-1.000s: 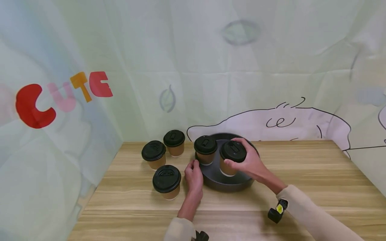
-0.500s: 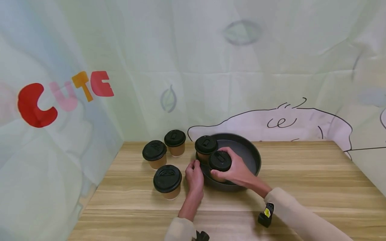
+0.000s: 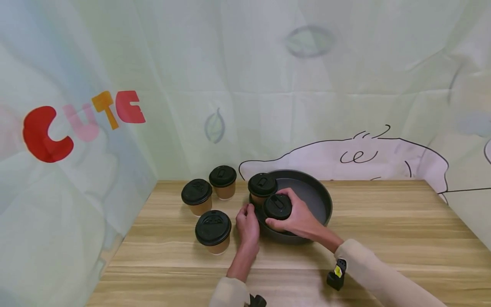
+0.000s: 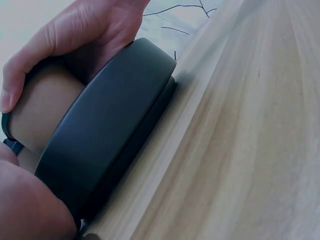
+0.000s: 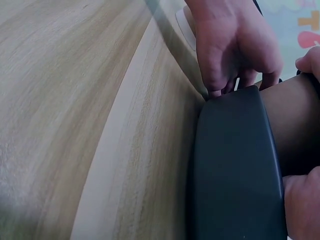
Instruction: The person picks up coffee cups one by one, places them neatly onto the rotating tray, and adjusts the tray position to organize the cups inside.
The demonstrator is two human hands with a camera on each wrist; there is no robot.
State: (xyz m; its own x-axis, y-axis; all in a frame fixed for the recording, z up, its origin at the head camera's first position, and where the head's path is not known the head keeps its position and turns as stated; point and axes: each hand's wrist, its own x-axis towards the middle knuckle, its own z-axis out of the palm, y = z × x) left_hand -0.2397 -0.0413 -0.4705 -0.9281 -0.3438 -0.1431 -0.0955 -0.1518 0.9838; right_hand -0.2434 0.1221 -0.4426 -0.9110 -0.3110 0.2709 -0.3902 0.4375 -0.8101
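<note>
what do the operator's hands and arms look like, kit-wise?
Left hand and right hand: no gloves. Long, plain beige sleeves on both arms. Each wrist carries a black wrist camera; the right one shows a yellow patch, the left one is partly cut off. No cables visible.

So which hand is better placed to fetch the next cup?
Probably the left hand: it holds no cup and is nearer the front cup; the right hand grips another cup in the pan.
</note>
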